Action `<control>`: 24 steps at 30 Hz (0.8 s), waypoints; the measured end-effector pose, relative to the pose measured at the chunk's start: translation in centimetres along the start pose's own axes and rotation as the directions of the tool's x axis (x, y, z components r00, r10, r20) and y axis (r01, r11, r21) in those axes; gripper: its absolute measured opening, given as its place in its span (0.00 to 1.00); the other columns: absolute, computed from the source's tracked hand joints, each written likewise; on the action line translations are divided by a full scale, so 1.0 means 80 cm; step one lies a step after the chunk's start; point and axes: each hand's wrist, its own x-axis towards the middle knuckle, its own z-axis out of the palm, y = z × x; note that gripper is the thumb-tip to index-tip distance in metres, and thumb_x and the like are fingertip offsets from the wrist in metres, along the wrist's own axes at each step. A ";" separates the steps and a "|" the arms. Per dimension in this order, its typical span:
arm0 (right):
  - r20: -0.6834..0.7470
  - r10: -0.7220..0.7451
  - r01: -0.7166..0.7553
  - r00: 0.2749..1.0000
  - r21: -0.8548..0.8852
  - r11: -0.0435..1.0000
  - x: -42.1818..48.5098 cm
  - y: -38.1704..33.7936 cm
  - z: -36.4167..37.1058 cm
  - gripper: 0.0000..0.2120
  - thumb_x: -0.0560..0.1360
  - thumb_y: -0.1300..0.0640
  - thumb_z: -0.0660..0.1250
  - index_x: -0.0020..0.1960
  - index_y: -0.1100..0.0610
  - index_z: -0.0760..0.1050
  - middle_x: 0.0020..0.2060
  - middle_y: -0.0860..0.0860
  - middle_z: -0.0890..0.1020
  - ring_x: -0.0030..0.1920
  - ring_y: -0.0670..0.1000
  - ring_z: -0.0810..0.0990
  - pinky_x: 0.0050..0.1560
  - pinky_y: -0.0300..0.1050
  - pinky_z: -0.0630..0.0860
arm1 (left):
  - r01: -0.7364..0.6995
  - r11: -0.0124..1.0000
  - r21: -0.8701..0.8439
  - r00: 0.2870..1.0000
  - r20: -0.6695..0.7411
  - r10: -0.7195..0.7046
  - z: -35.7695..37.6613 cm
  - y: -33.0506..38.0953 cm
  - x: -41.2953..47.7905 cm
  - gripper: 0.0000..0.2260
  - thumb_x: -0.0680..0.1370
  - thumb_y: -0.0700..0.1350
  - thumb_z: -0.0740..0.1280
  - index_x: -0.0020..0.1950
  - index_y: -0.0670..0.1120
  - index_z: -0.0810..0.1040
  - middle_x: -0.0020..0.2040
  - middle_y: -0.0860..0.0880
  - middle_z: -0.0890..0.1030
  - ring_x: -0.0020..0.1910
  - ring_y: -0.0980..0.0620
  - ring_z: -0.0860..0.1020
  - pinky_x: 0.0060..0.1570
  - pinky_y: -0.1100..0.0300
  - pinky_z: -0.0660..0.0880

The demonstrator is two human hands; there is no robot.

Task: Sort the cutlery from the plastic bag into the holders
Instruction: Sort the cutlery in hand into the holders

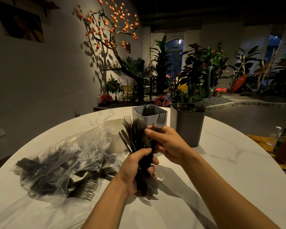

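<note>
Dim room; planted bed with a tree of orange blossoms [109, 28] fills the upper centre, a lit wall to its left. Lower half of frame: round white marble table [221, 171].

Clear plastic bag [59, 164], lower left, lies slumped and open toward centre; black cutlery inside, fork tines spilling from its mouth. Most stock looks unsorted yet, so the task seems early to midway.

Two holders at the table's far edge, centre frame, just beside one another: white holder [149, 115] with forks standing tines up; grey holder [187, 126] to its right, contents too dark to name. Placed within arm's reach, probably one type each.

Centre: left hand [135, 169] clenched round a bundle of black cutlery [137, 134], upright and fanned above the fist, likely so types can be read.

Right hand [167, 142] pinches a single fork [160, 121] at the bundle's top, tines up, directly before the white holder; I judge it is being drawn out for that bin.
</note>
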 end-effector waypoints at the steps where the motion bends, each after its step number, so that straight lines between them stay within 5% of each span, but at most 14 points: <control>1: -0.020 -0.012 0.011 1.000 -0.025 1.000 0.000 -0.001 0.001 0.09 0.78 0.57 0.70 0.55 0.60 0.80 0.50 0.60 0.83 0.53 0.55 0.81 0.46 0.46 0.78 | 0.007 1.000 0.011 1.000 0.002 -0.007 0.001 0.000 -0.001 0.12 0.78 0.48 0.67 0.56 0.41 0.81 0.38 0.45 0.79 0.27 0.53 0.73 0.29 0.61 0.73; 7: -0.145 -0.103 0.093 0.984 -0.071 0.993 0.000 0.003 0.008 0.07 0.79 0.56 0.69 0.50 0.60 0.79 0.45 0.56 0.84 0.50 0.54 0.83 0.49 0.49 0.79 | 0.035 0.998 0.049 0.999 0.024 -0.036 0.003 0.000 -0.005 0.15 0.75 0.48 0.71 0.56 0.41 0.83 0.38 0.45 0.79 0.27 0.54 0.74 0.31 0.62 0.73; 19: -0.196 -0.056 0.094 0.979 0.195 0.976 0.000 -0.015 -0.008 0.16 0.84 0.52 0.59 0.58 0.64 0.75 0.45 0.57 0.79 0.47 0.52 0.79 0.50 0.45 0.78 | 0.057 0.995 0.076 0.995 0.083 -0.064 0.001 -0.001 -0.005 0.11 0.77 0.47 0.71 0.53 0.41 0.85 0.42 0.44 0.81 0.30 0.53 0.75 0.31 0.62 0.76; 24: -0.315 -0.041 0.188 0.948 0.451 0.872 0.000 -0.031 -0.042 0.13 0.84 0.51 0.58 0.60 0.60 0.72 0.45 0.54 0.80 0.48 0.52 0.76 0.52 0.48 0.72 | 0.059 0.990 0.127 0.994 0.084 -0.070 -0.002 -0.001 -0.007 0.09 0.76 0.47 0.72 0.49 0.43 0.87 0.42 0.45 0.81 0.29 0.54 0.74 0.30 0.64 0.75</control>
